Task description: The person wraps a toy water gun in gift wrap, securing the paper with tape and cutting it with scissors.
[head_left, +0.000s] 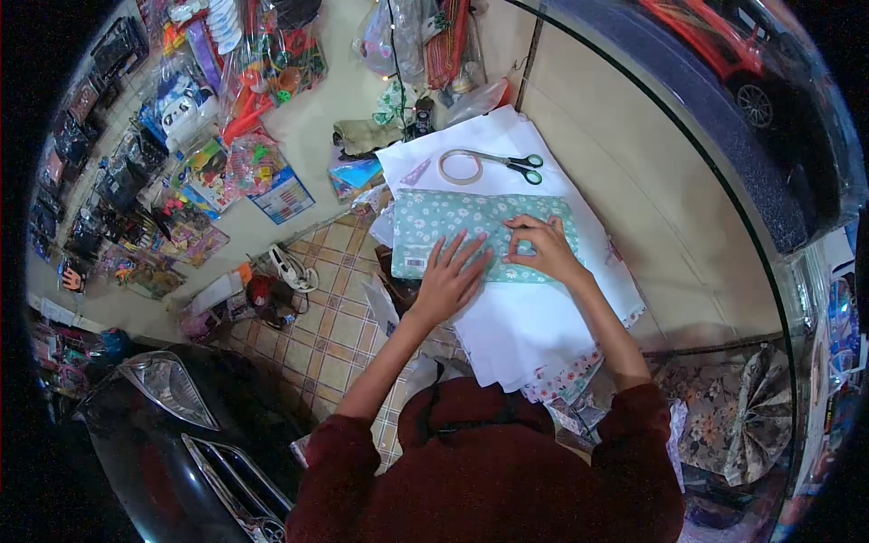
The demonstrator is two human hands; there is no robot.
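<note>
A flat parcel in mint-green wrapping paper with white daisies (453, 210) lies across large white sheets; a barcode shows at its lower left corner. My left hand (450, 276) rests flat on the parcel's lower middle, fingers spread. Further right, my right hand (543, 249) touches the parcel's top, its thumb and forefinger curled toward each other in a pinch. Whatever may be between those fingertips is too small to make out. Just beyond the parcel are a roll of tape (443, 168) and scissors with black and green handles (525, 169).
White paper sheets (516, 335) cover the work surface, over floral paper (566, 376). A glass edge (724, 172) curves along the right. Bagged toys (262, 81) hang at the upper left, and a black toy car (181, 443) stands at the lower left.
</note>
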